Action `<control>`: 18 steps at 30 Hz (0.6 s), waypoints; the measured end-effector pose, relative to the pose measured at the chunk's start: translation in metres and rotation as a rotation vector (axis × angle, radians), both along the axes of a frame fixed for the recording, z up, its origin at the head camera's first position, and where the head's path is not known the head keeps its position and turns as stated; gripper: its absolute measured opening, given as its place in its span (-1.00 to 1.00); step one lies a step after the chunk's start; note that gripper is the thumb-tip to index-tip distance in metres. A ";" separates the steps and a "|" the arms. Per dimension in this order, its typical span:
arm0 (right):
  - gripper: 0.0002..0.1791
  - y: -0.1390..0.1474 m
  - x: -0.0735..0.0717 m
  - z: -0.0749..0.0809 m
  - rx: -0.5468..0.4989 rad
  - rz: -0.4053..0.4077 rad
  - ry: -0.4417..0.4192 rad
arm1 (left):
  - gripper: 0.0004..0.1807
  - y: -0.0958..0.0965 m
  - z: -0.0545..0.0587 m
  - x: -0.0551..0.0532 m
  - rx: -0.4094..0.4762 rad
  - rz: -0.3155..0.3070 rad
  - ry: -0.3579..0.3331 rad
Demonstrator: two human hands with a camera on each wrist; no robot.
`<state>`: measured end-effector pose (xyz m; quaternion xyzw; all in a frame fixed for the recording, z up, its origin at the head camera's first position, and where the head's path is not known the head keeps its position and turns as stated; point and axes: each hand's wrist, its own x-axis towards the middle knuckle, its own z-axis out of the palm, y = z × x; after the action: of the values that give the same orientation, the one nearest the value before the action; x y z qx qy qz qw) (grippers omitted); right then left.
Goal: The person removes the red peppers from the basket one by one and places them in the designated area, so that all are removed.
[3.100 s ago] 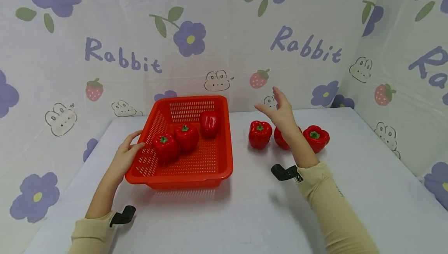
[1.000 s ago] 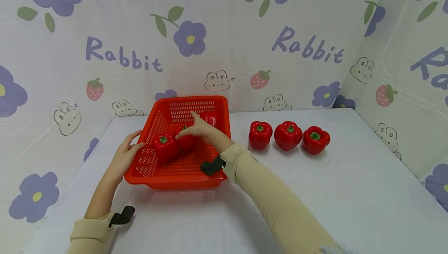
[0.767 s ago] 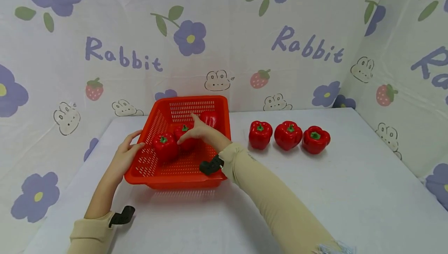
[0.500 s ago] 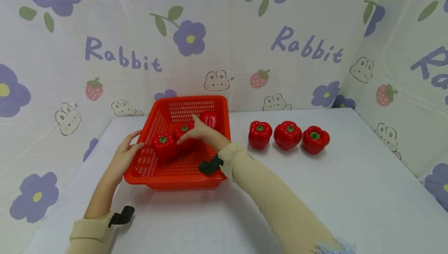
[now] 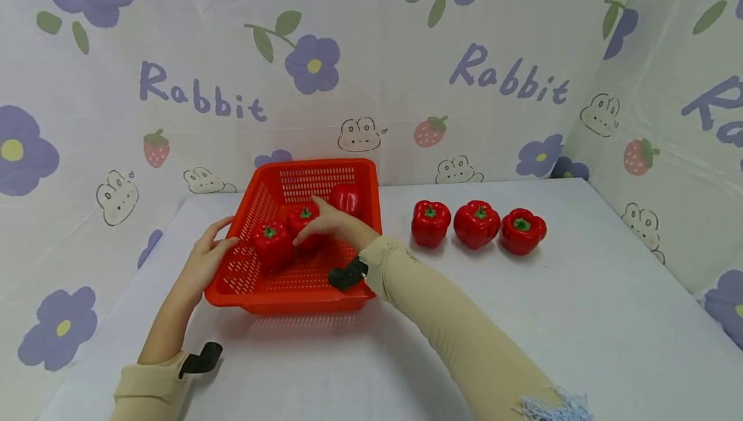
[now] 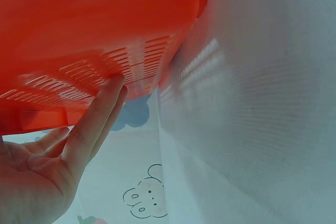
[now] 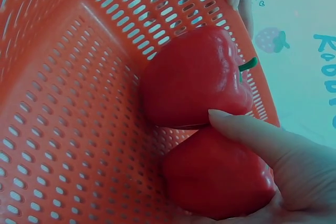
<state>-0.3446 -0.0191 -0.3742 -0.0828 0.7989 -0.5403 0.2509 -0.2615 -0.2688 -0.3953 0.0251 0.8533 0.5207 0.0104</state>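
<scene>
A red plastic basket [image 5: 371,215] with slotted walls stands on the table, with several red bell peppers in it and beside it. At its left rim my left hand [image 5: 200,263] holds on, thumb over the edge; in the left wrist view its fingers [image 6: 94,121] lie against the outer wall. Inside the basket, my right hand [image 5: 339,226] grips the middle bell pepper [image 7: 218,174], thumb on one side and fingers reaching round the other, partly hidden. Touching that pepper is the left bell pepper [image 5: 273,247], green stem up. A third bell pepper [image 5: 346,198] lies at the back right corner.
Right of the basket, three red bell peppers stand in a row: a near one [image 5: 431,224], a middle one [image 5: 476,224] and a right one [image 5: 522,232]. A patterned cloth [image 5: 371,73] hangs behind the white table [image 5: 557,305].
My right hand has come left from above the loose peppers into the basket and closed round the middle pepper, fingers lower than half a second ago. The left hand stays at the rim.
</scene>
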 end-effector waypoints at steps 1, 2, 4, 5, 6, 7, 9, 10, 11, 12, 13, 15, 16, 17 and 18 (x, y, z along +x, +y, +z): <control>0.21 0.000 0.000 0.000 -0.006 -0.003 -0.002 | -0.36 0.000 0.000 0.000 -0.001 0.000 -0.004; 0.19 0.001 0.000 0.000 -0.011 -0.006 -0.007 | -0.36 0.000 0.000 0.000 -0.003 -0.001 -0.007; 0.16 0.000 0.000 0.000 -0.027 -0.014 -0.020 | -0.36 0.000 0.000 0.000 -0.007 -0.001 -0.009; 0.14 0.000 0.000 0.000 -0.034 -0.019 -0.028 | -0.36 -0.001 0.001 0.000 -0.007 -0.001 -0.008; 0.11 -0.001 0.000 0.000 -0.042 -0.023 -0.036 | -0.36 -0.001 0.001 0.000 -0.007 -0.001 -0.007; 0.09 -0.001 -0.001 0.001 -0.049 -0.030 -0.044 | -0.36 -0.001 0.001 0.000 -0.005 -0.003 -0.005; 0.06 -0.002 -0.001 0.000 -0.056 -0.039 -0.048 | -0.36 -0.001 0.001 0.000 -0.002 -0.004 -0.004; 0.04 -0.002 -0.002 0.000 -0.058 -0.044 -0.043 | -0.36 -0.001 0.001 0.001 -0.001 -0.006 -0.003; 0.03 -0.002 -0.002 0.000 -0.054 -0.046 -0.033 | -0.36 -0.001 0.001 0.001 0.001 -0.007 -0.004; 0.03 -0.002 -0.002 0.000 -0.055 -0.050 -0.021 | -0.36 -0.001 0.001 0.001 0.002 -0.008 -0.004; 0.03 -0.003 -0.002 0.000 -0.058 -0.057 -0.008 | -0.36 -0.001 0.001 0.001 0.003 -0.007 -0.002; 0.00 -0.003 -0.002 -0.001 -0.070 -0.073 0.020 | -0.37 0.000 0.001 0.001 0.005 -0.007 0.002; -0.02 -0.003 -0.002 0.000 -0.077 -0.082 0.030 | -0.37 0.000 0.001 0.001 0.007 -0.007 0.006; -0.04 -0.003 -0.002 0.000 -0.085 -0.092 0.038 | -0.37 0.001 0.001 0.001 0.008 -0.007 0.007; -0.06 -0.003 -0.002 0.000 -0.096 -0.101 0.047 | -0.37 0.001 0.000 0.002 0.009 -0.007 0.008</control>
<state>-0.3466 -0.0224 -0.3738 -0.0669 0.7810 -0.5878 0.2000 -0.2599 -0.2681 -0.3950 0.0303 0.8509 0.5244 0.0087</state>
